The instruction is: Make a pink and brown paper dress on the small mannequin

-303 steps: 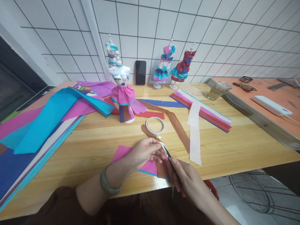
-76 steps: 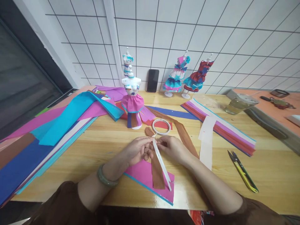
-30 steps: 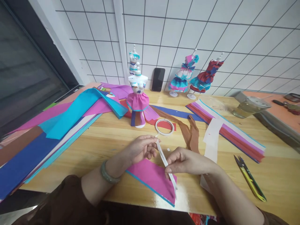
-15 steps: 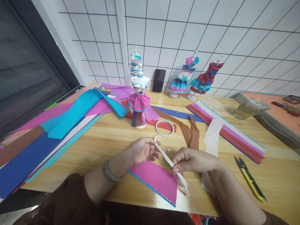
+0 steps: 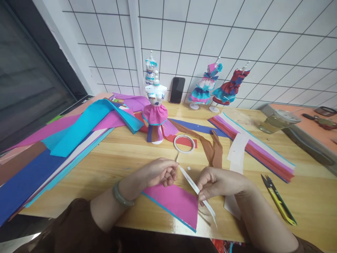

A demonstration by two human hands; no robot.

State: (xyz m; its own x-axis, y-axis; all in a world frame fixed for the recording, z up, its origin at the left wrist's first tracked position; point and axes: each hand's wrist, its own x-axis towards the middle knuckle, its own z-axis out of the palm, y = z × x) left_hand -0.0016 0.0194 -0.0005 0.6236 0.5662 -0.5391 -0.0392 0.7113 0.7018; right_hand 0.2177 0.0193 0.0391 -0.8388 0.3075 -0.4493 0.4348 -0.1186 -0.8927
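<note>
A narrow strip of white double-sided tape (image 5: pixel 191 182) stretches slantwise between my hands. My left hand (image 5: pixel 163 172) pinches its upper end, fingers curled. Further along, my right hand (image 5: pixel 218 182) grips the strip between thumb and fingers, and the loose end dangles below, looking split in two. A thin tail runs up from my left fingertips toward the white tape roll (image 5: pixel 184 152), which lies flat on the table. Below my hands is a pink crepe-paper piece (image 5: pixel 173 205) with a blue edge. Just behind the roll stands a small white mannequin (image 5: pixel 156 95) in a pink skirt.
Folded coloured crepe-paper strips (image 5: pixel 39 172) cover the left side. At right lie a striped paper stack (image 5: pixel 265 153), a white paper strip (image 5: pixel 237 158) and yellow-handled thread snips (image 5: pixel 280 202). A phone (image 5: pixel 177 90) leans on the wall near dressed mannequins (image 5: pixel 204 88). A cup (image 5: pixel 276 121) stands far right.
My right hand has slid slightly down and right along the tape strip. My left fingers have curled in more tightly at its upper end. The view has shifted a little.
</note>
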